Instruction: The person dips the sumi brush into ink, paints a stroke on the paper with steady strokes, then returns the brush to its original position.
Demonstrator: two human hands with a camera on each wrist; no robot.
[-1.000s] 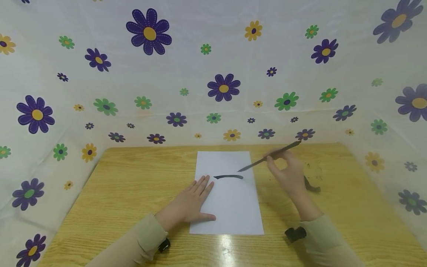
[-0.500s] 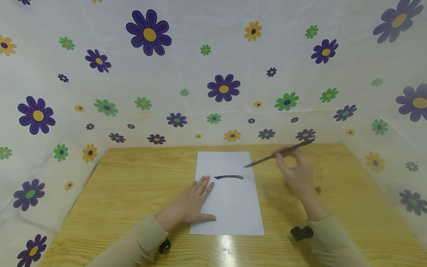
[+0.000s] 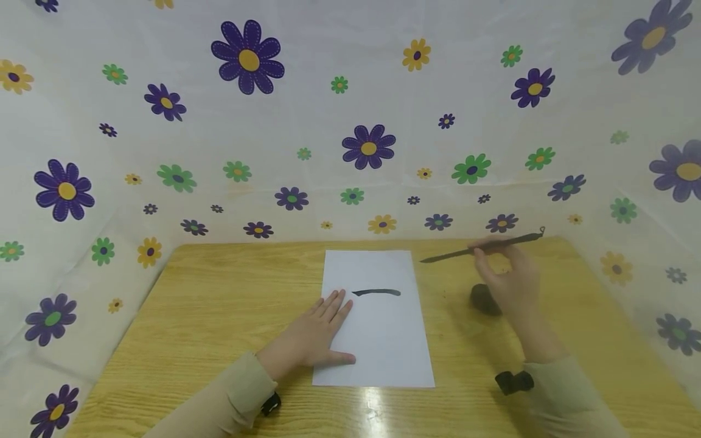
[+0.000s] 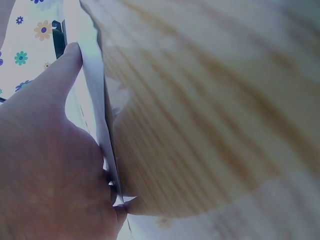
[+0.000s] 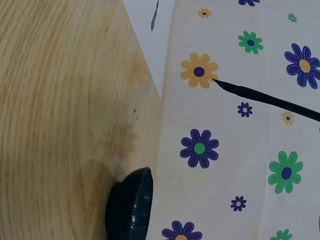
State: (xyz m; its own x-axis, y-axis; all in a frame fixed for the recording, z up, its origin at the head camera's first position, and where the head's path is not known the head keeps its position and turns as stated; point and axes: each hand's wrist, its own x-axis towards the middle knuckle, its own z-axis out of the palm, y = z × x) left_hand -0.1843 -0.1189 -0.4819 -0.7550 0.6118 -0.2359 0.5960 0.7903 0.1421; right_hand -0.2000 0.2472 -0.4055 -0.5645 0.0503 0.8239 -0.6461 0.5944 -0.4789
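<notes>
A white sheet of paper (image 3: 386,344) lies on the wooden table with one black, nearly level brush stroke (image 3: 378,292) on it. My left hand (image 3: 306,340) rests spread on the paper's left side, fingers straight and thumb apart. To the right of the sheet, my right hand (image 3: 512,289) pinches a dark writing brush (image 3: 449,255), tip pointing left and lower than its handle. The pointed black tip is in the air in the right wrist view. Below the brush stands a small dark bowl (image 5: 129,205), partly hidden by the right hand in the head view; its contents do not show.
The wood-grain table (image 3: 219,292) runs back to a white flower-patterned cloth (image 3: 306,109), which also hangs at both sides. Small dark spots (image 5: 135,114) mark the table near the bowl. A black device (image 3: 515,382) sits at the right wrist.
My right hand has moved to the right with the brush, so its tip has left the space over the paper. More of the dark bowl shows. The left hand stays put.
</notes>
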